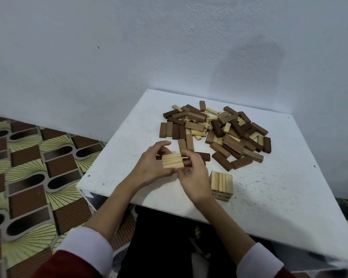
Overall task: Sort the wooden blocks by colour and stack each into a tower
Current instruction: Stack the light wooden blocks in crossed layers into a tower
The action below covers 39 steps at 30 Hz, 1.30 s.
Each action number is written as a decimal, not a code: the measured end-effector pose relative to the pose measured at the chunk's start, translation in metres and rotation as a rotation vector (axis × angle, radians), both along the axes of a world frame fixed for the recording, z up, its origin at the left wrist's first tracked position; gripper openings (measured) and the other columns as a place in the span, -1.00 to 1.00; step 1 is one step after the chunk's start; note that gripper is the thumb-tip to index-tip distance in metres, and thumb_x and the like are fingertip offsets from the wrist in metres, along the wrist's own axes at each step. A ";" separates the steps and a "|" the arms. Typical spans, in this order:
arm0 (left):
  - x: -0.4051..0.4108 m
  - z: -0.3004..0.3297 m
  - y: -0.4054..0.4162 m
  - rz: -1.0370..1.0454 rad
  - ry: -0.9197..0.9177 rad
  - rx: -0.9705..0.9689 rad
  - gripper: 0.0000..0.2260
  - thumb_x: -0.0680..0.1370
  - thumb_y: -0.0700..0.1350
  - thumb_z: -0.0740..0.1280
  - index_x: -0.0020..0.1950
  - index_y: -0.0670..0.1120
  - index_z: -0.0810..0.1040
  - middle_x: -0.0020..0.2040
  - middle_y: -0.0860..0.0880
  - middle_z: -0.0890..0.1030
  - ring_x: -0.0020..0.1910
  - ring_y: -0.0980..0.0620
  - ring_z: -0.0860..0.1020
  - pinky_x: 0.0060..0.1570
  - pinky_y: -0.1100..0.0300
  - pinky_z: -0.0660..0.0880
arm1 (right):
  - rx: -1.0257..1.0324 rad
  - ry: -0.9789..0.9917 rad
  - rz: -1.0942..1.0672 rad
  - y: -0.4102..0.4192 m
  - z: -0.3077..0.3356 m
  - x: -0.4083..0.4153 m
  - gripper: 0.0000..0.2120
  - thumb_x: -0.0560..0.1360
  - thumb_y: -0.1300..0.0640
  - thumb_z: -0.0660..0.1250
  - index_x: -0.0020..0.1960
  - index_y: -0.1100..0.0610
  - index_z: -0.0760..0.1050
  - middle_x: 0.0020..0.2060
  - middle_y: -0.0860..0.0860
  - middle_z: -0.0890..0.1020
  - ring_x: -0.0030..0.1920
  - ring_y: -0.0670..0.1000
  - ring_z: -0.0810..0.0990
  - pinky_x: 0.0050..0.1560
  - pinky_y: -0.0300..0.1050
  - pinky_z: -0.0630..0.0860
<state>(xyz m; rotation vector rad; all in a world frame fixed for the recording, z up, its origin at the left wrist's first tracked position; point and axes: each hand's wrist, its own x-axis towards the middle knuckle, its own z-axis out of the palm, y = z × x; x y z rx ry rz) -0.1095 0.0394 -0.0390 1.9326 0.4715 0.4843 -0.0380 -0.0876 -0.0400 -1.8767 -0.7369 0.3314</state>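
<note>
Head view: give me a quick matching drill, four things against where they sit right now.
Things:
1. bundle of pale blocks
2. pale tower
3. mixed pile of blocks
4. patterned floor mat

Places:
A. heaped at the far side of the white table
B. standing on the table just right of the right hand
C. below the table, to its left
D. held above the table, between the left hand and the right hand

Pairs: 1-D, 2-B, 3-A, 4-C
</note>
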 end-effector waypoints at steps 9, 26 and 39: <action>0.032 0.034 -0.038 -0.262 -0.018 0.122 -0.29 0.28 -0.18 0.58 0.34 0.03 0.35 0.03 0.01 0.51 0.05 0.09 0.51 0.06 0.23 0.52 | -0.046 -0.180 0.281 -0.077 0.045 0.054 -0.33 0.35 0.37 0.46 0.39 0.16 0.29 0.14 0.02 0.49 -0.06 -0.04 0.46 -0.12 -0.22 0.49; 0.057 0.013 -0.082 -0.423 0.116 0.286 -0.21 0.31 -0.09 0.56 0.44 -0.01 0.25 0.04 0.20 0.44 0.17 0.10 0.37 0.18 0.12 0.39 | -0.224 -0.166 0.226 -0.118 0.016 0.073 -0.26 0.27 -0.05 0.44 0.39 -0.01 0.26 0.17 -0.05 0.42 0.19 -0.06 0.30 0.06 -0.34 0.32; 0.053 0.013 -0.078 -0.439 0.182 0.264 -0.15 0.31 -0.05 0.57 0.48 0.00 0.18 0.13 0.13 0.44 0.24 0.12 0.33 0.28 0.07 0.35 | -0.293 -0.118 0.250 -0.118 0.019 0.073 -0.20 0.33 0.08 0.53 0.44 -0.03 0.17 0.21 -0.07 0.37 0.24 -0.05 0.28 0.22 -0.11 0.34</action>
